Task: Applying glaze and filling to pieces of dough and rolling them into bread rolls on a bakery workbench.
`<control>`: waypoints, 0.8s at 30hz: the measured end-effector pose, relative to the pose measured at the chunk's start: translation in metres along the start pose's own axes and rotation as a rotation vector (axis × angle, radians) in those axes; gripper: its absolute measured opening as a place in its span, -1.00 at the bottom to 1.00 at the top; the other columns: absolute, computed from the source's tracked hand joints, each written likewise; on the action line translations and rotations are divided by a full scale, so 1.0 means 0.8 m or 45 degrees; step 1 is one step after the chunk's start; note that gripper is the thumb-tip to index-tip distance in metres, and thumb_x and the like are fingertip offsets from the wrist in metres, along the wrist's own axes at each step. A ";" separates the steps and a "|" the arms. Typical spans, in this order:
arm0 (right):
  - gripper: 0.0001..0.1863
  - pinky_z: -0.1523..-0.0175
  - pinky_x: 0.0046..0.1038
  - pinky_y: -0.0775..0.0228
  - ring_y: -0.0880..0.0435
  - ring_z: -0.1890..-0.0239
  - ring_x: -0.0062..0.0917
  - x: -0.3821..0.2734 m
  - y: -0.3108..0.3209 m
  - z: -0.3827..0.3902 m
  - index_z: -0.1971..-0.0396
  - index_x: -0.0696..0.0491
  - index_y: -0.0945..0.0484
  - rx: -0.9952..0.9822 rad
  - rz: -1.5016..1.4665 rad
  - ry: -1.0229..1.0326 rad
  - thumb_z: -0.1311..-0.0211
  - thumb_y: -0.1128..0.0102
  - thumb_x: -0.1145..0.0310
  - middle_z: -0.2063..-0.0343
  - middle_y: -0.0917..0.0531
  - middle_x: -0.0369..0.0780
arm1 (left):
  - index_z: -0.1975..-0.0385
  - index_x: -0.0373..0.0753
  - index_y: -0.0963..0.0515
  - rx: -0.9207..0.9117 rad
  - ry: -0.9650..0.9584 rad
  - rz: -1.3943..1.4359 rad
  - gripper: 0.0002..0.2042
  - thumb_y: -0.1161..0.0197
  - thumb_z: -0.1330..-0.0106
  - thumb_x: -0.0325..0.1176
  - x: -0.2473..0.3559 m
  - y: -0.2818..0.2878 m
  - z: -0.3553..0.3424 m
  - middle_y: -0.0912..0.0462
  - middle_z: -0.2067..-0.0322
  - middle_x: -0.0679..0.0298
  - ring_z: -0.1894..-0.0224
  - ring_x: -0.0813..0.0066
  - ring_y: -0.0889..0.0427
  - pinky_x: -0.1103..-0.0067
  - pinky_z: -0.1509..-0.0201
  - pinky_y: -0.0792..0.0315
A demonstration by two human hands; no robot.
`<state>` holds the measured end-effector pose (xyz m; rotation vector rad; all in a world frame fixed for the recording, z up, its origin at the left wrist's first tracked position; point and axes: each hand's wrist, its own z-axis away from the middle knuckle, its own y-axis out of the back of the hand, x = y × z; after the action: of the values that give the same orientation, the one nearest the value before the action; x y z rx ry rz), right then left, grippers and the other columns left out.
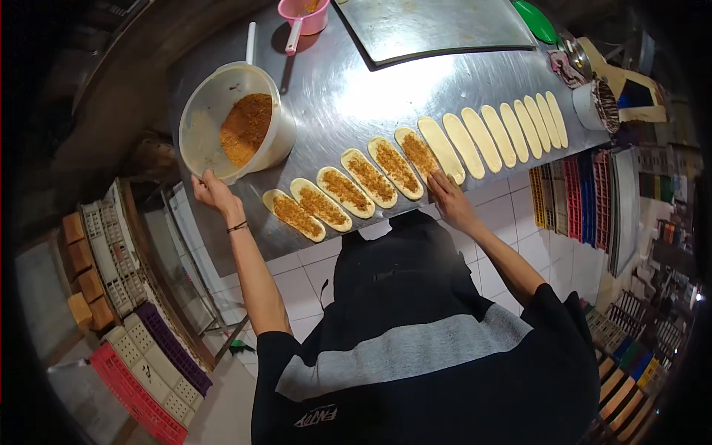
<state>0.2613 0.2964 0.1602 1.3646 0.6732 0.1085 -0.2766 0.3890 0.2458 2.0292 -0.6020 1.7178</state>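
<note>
My left hand (213, 191) is closed on the near rim of a white plastic bucket (280, 133), tilted toward me, with brown-orange crumbly filling (248, 126) inside. With its fingers stretched out, my right hand (452, 200) touches the near end of a long oval dough piece (415, 152) that carries filling. To the left of that piece lie several more filled dough ovals (345, 191). A row of plain dough ovals (482, 139) runs off to the right. Whether any crumbs are under my right fingertips is hidden.
Beneath everything is a metal table (319, 96). A pink dipper (305, 22) and a large metal tray (437, 30) are at the back. On the right stand a dark-smeared white tub (593, 107), a cloth (567, 70) and a green lid (534, 21). Stacked crates (148, 371) fill the lower left.
</note>
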 end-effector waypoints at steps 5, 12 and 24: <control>-0.38 -0.54 -0.19 -0.08 -0.19 -0.52 -0.13 -0.080 0.040 -0.054 -0.44 0.12 -0.26 0.309 -0.252 -0.198 -0.38 -0.11 0.52 -0.43 -0.31 0.02 | 0.06 -0.49 -0.55 -0.057 -0.134 -0.163 -0.70 -0.05 -0.28 -0.48 0.006 0.016 0.013 -0.69 0.21 0.17 0.27 0.41 -0.56 0.48 0.14 -0.46; -0.39 -0.06 -0.40 -0.59 -0.69 -0.05 -0.27 -0.325 0.090 -0.297 -0.23 0.07 -0.52 0.602 -0.994 0.331 -0.12 -0.11 0.75 -0.24 -0.55 -0.01 | -0.04 -0.56 -0.48 0.081 -0.448 -0.047 -0.60 -0.03 -0.23 -0.47 0.019 0.006 0.079 -0.67 0.26 0.02 0.27 0.24 -0.64 0.40 0.04 -0.51; -0.74 0.09 -0.14 -0.59 -0.73 0.20 0.04 -0.311 -0.100 -0.399 0.38 0.22 -0.69 -0.039 -0.563 0.081 -0.06 -0.28 0.30 0.38 -0.73 0.08 | -0.31 -0.61 -0.33 -0.129 -0.405 -0.229 -0.41 -0.14 -0.34 -0.35 0.015 -0.003 0.138 -0.52 -0.19 -0.26 -0.13 0.00 -0.61 0.29 -0.20 -0.49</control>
<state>-0.1248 0.4418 0.1650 1.1588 1.0075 -0.1912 -0.1839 0.3279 0.2408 2.2257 -0.5710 1.2492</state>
